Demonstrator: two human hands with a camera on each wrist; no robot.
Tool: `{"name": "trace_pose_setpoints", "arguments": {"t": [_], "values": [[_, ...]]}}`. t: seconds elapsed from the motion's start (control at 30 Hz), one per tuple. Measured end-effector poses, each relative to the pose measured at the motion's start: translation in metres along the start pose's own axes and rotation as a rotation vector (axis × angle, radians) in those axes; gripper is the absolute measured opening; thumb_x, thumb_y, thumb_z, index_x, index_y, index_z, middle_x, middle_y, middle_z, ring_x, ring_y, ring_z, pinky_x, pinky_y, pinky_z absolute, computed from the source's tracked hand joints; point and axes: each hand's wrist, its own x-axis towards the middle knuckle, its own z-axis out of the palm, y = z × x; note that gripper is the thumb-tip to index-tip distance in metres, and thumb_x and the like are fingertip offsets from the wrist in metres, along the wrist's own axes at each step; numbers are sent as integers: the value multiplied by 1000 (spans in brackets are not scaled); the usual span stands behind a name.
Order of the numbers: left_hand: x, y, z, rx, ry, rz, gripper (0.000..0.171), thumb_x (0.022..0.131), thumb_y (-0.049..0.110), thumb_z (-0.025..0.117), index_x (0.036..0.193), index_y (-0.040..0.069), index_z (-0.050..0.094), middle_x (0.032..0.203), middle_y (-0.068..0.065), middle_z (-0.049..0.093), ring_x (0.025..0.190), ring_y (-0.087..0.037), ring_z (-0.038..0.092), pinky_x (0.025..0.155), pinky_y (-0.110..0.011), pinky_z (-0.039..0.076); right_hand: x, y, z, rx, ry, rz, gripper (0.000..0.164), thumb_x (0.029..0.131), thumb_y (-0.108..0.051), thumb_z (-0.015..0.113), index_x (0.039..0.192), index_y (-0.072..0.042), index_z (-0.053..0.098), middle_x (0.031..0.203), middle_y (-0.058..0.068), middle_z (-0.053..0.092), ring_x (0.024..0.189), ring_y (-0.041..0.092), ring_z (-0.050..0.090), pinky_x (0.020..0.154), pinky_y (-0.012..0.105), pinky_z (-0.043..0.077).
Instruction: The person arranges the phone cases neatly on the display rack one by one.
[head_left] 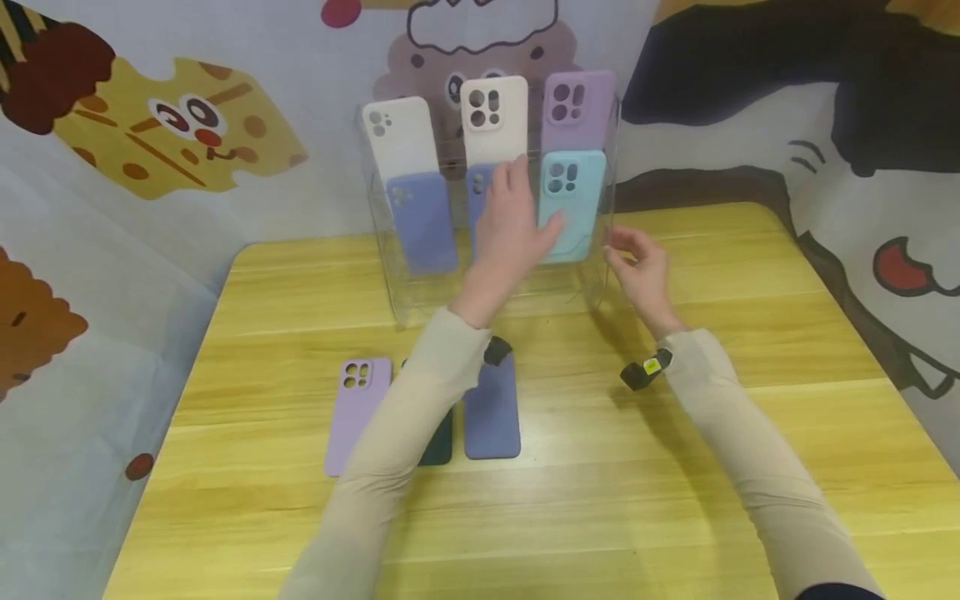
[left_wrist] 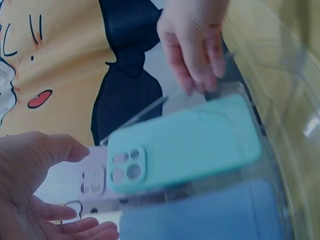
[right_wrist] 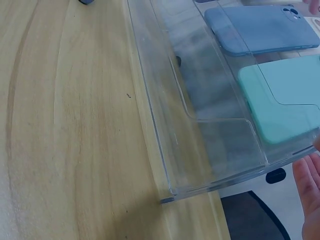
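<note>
A clear acrylic display stand [head_left: 510, 292] holds phone cases in two tiers. My left hand [head_left: 510, 225] reaches over its front, thumb and fingers apart, between a turquoise phone case [head_left: 577, 200] and a blue phone case [head_left: 477, 187] that it partly hides. In the left wrist view, nothing lies between the thumb and fingers of that left hand [left_wrist: 55, 190], close to the camera cutout end of the turquoise case [left_wrist: 190, 140]. My right hand [head_left: 641, 271] pinches the stand's right side edge. The right wrist view shows its fingers [right_wrist: 306, 182] along the outside of that side wall.
The upper tier bears a white case [head_left: 401, 133], a cream case [head_left: 495, 142] and a lilac case [head_left: 592, 125]. Another blue case [head_left: 423, 225] sits lower left. Lying on the wooden table [head_left: 600, 500] are lilac [head_left: 352, 417], dark green [head_left: 438, 446] and blue [head_left: 491, 417] cases, partly under my left sleeve.
</note>
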Motion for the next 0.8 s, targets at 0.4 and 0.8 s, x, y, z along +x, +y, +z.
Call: {"name": "trace_pose_setpoints", "arguments": {"t": [0.4, 0.8], "values": [[-51, -66, -18, -101, 74, 92, 71, 83, 23, 70, 136, -8, 35, 127, -23, 43, 107, -33, 51, 92, -36, 50, 10, 34, 1, 7, 41, 22, 30, 86, 1, 61, 115, 6, 59, 104, 5, 65, 91, 2, 58, 86, 21, 53], [-112, -132, -34, -82, -3, 58, 61, 83, 20, 68, 128, -12, 44, 120, -25, 50, 106, -37, 51, 90, -47, 50, 4, 14, 2, 37, 29, 33, 29, 85, 7, 60, 114, 12, 57, 103, 8, 65, 89, 2, 58, 87, 21, 53]]}}
